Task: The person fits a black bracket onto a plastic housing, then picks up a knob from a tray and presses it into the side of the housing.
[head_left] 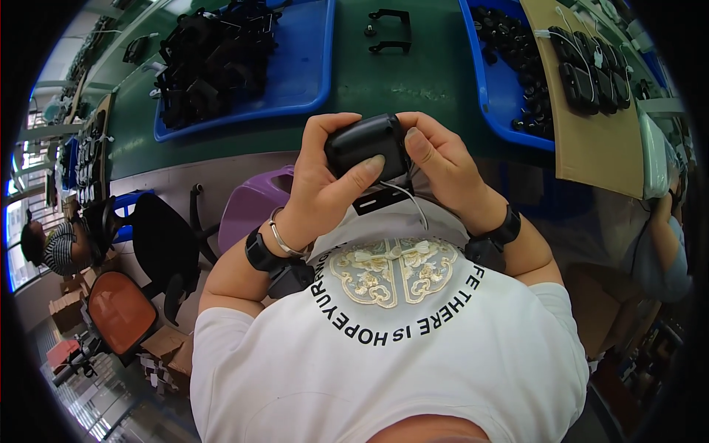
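Between my two hands, in front of my chest, is a rounded black plastic device (363, 144). My left hand (314, 166) wraps its left side, thumb across the near face and fingers over the far edge. My right hand (452, 164) closes around its right side, with the thumb bent near the device's edge; part of that grip is hidden. Beneath the device shows a slotted black bracket (382, 198); how the two are joined is not visible. A thin pale cable (418, 202) hangs from the device's near side in a curve.
The green table (436, 96) carries a loose U-shaped black bracket (408, 28) and a small black knob (369, 31). A blue tray (325, 66) at left holds black brackets (214, 63). Right, another blue tray (493, 111) holds small black parts, beside cardboard (598, 159) bearing cabled black devices (580, 85).
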Action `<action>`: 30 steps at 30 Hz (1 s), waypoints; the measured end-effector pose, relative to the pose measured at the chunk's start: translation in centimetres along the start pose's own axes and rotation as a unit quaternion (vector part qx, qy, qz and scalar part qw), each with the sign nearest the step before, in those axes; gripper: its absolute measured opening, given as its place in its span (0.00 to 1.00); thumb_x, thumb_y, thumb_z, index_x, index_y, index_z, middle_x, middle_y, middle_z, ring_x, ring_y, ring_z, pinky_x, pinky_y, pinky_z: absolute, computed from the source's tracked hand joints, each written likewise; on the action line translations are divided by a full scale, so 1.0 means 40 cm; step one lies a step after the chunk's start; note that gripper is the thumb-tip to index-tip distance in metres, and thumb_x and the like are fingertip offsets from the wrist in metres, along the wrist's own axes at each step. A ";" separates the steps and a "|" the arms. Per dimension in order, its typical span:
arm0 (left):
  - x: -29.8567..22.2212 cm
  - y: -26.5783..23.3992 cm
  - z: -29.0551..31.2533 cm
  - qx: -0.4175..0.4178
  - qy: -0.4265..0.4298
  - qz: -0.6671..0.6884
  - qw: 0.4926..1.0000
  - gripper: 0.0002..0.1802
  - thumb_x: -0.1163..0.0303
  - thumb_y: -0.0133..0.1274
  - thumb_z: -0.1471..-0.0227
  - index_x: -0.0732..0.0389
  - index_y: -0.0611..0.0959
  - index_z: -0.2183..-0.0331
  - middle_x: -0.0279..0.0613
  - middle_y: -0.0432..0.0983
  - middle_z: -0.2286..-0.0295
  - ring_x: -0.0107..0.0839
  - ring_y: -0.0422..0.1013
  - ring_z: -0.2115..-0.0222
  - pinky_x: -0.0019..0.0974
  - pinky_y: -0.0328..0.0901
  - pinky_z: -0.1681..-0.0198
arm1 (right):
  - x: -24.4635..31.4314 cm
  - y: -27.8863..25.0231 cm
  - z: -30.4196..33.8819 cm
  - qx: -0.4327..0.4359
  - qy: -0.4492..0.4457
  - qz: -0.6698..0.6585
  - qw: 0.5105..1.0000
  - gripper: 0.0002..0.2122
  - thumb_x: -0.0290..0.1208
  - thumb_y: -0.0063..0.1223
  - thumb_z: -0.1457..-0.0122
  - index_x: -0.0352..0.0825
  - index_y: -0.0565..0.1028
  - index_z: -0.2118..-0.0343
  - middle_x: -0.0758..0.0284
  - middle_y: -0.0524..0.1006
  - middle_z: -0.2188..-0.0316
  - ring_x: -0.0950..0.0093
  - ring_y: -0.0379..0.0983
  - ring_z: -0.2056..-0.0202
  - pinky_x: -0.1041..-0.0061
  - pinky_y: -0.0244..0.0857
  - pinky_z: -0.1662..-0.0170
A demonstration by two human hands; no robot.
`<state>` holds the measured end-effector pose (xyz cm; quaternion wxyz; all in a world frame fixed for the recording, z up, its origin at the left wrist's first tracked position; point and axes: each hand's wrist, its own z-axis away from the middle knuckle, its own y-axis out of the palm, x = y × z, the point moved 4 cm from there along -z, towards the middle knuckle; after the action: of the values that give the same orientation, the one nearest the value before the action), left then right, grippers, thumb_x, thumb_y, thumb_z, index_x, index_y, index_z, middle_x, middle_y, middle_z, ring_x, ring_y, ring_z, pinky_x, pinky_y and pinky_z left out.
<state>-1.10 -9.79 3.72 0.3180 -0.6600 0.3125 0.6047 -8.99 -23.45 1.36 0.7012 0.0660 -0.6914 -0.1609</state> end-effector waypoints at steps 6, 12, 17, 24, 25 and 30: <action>-0.009 0.002 -0.005 -0.038 -0.028 0.112 0.993 0.26 0.74 0.55 0.52 0.62 0.61 0.54 0.41 0.67 0.63 0.24 0.67 0.65 0.27 0.65 0.64 | 0.006 0.005 0.003 0.011 -0.030 0.040 0.999 0.18 0.34 0.39 0.37 0.28 0.60 0.49 0.64 0.67 0.54 0.79 0.64 0.54 0.80 0.58 0.50; -0.009 -0.002 0.003 -0.018 0.066 -0.028 0.997 0.26 0.73 0.54 0.52 0.61 0.60 0.53 0.41 0.67 0.63 0.24 0.67 0.64 0.27 0.65 0.63 | 0.001 0.002 0.008 0.021 -0.032 0.003 0.999 0.19 0.33 0.40 0.38 0.28 0.59 0.48 0.63 0.66 0.53 0.78 0.64 0.52 0.79 0.58 0.48; -0.004 -0.005 -0.002 -0.029 -0.013 0.085 0.996 0.26 0.74 0.55 0.52 0.61 0.61 0.54 0.41 0.67 0.63 0.23 0.66 0.64 0.27 0.65 0.61 | -0.008 0.009 -0.001 0.043 -0.008 -0.087 0.995 0.21 0.35 0.41 0.38 0.28 0.58 0.47 0.63 0.66 0.52 0.78 0.63 0.52 0.79 0.58 0.49; 0.012 -0.015 -0.001 -0.079 -0.053 0.176 0.980 0.25 0.75 0.55 0.53 0.60 0.63 0.54 0.40 0.66 0.63 0.23 0.66 0.63 0.27 0.65 0.60 | -0.002 0.008 -0.004 0.038 -0.030 -0.051 0.998 0.21 0.38 0.42 0.39 0.27 0.61 0.48 0.64 0.68 0.55 0.79 0.65 0.54 0.80 0.58 0.50; 0.011 -0.015 0.000 -0.080 -0.050 0.170 0.981 0.25 0.75 0.55 0.53 0.60 0.63 0.54 0.40 0.66 0.63 0.23 0.66 0.63 0.27 0.65 0.60 | -0.002 0.005 -0.007 0.028 -0.021 -0.045 0.998 0.21 0.38 0.42 0.39 0.27 0.62 0.49 0.64 0.70 0.56 0.80 0.65 0.55 0.81 0.59 0.51; 0.009 -0.009 0.000 -0.078 -0.058 0.161 0.982 0.25 0.74 0.56 0.54 0.61 0.64 0.55 0.40 0.67 0.63 0.24 0.66 0.64 0.27 0.65 0.61 | -0.008 -0.007 -0.019 0.001 0.003 -0.014 1.000 0.18 0.37 0.44 0.39 0.28 0.66 0.52 0.68 0.73 0.61 0.82 0.67 0.60 0.84 0.61 0.55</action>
<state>-0.80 -9.58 3.39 0.1816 -0.5877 0.3474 0.7077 -8.28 -23.70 0.93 0.7008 0.0769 -0.6887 -0.1692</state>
